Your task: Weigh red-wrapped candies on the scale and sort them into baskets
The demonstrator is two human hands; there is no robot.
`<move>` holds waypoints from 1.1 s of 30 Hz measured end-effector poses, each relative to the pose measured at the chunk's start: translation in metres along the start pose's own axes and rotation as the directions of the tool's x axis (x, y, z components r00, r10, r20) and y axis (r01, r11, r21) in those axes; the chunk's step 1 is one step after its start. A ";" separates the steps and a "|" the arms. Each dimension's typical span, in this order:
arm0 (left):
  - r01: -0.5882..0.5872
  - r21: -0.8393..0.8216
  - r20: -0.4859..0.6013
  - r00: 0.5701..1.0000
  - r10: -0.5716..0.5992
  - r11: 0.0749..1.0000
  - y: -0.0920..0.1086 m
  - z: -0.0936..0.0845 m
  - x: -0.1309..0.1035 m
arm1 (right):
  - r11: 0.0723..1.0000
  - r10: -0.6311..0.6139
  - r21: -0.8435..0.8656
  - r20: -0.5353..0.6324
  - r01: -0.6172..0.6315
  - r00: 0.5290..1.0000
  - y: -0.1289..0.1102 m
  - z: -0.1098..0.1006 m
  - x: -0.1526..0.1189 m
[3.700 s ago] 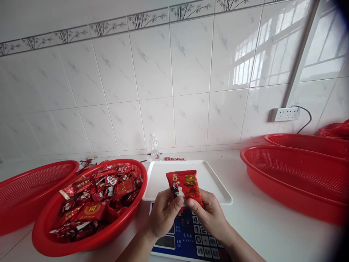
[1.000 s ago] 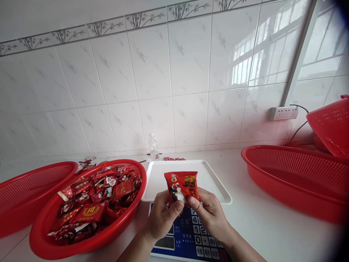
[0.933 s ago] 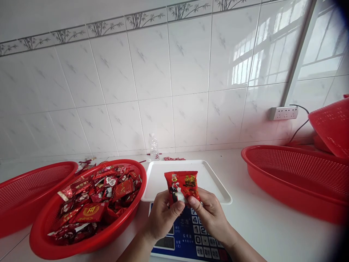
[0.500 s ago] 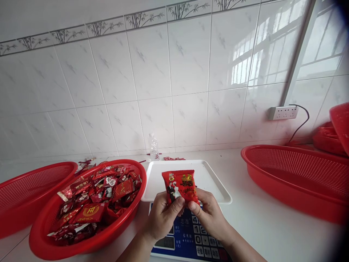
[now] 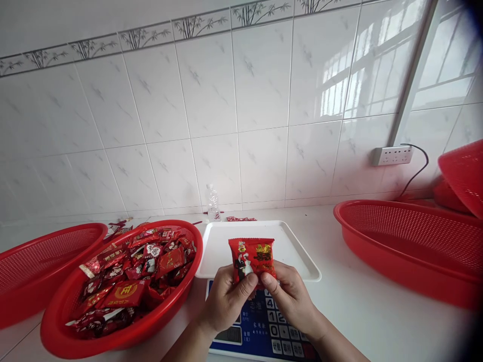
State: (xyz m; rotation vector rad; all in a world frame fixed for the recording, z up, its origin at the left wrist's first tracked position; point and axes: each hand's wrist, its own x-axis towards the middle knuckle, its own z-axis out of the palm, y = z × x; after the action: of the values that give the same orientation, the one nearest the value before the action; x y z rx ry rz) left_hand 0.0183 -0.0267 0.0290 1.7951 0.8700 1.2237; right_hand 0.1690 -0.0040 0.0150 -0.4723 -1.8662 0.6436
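White tiles (image 5: pixel 264 166) face us while our left hand (image 5: pixel 225 301) and right hand (image 5: pixel 293 297) grip a red packet (image 5: pixel 255 255) (gold-lettered) between them, above the scale (image 5: pixel 258 342).

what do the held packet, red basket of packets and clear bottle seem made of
Packet: probably glossy plastic or foil film; it shines and has a serrated edge.
Basket: smooth, likely moulded plastic, judging by evenly perforated sides and soft sheen.
Bottle: seemingly thin clear plastic, since the background shows through; glass isn't ruled out.
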 end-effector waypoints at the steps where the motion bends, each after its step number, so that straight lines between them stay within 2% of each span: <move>1: 0.004 -0.004 -0.004 1.000 -0.004 1.000 0.001 0.000 0.000 | 1.000 0.000 -0.008 -0.004 0.000 1.000 0.000 0.000 0.000; 8: -0.076 -0.118 -0.057 0.996 0.070 0.990 0.001 0.000 0.001 | 0.997 -0.006 -0.072 -0.044 0.003 0.999 0.000 -0.001 0.001; 12: -0.040 -0.194 -0.102 0.995 0.020 0.980 -0.001 0.001 0.002 | 0.996 0.020 -0.087 -0.028 -0.023 0.999 0.002 -0.001 0.002; 16: -0.025 -0.184 -0.122 0.993 0.002 0.983 -0.001 0.001 0.003 | 0.994 0.075 -0.075 -0.037 -0.078 0.996 0.003 -0.002 0.002; 23: -0.001 -0.188 -0.083 0.996 -0.015 0.982 0.001 0.000 0.002 | 0.986 0.122 -0.105 -0.105 -0.133 0.987 0.005 0.000 0.001; 33: -0.017 -0.263 -0.049 0.999 0.004 0.965 -0.004 -0.002 0.003 | 0.996 0.037 -0.079 -0.080 -0.044 0.996 0.002 -0.001 0.001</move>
State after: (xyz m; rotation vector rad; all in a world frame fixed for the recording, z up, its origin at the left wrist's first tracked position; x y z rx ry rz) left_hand 0.0169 -0.0218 0.0275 1.5646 0.6886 1.3276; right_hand 0.1699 -0.0020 0.0147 -0.5818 -1.8169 0.5696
